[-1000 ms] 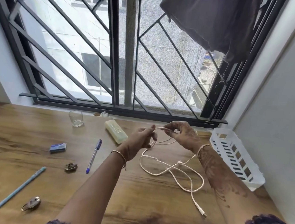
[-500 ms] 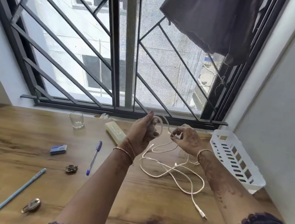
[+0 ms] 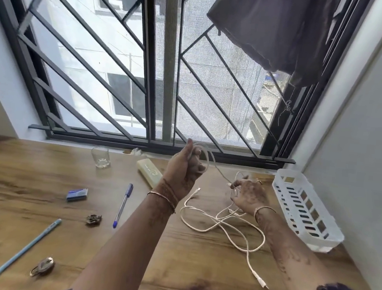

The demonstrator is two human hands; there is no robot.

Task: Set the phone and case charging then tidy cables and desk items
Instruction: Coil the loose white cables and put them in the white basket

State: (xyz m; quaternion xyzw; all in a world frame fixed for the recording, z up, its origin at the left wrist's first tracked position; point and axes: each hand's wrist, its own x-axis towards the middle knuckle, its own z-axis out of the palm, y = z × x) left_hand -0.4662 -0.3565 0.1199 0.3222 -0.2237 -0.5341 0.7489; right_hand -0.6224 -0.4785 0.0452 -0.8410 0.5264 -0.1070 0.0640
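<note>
White cable [image 3: 222, 226] on the brown wood-grain desk [image 3: 33, 172]; white slotted basket [image 3: 304, 210] far right. Blue pen [image 3: 123, 205], pale blue pencil [image 3: 26, 248] left; henna patterns on right hand [image 3: 249, 195].

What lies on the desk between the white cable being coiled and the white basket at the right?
Nothing visible does. The white cable is held in the left hand and right hand, and only bare desk shows between its loops and the white basket. The basket looks empty.
</note>
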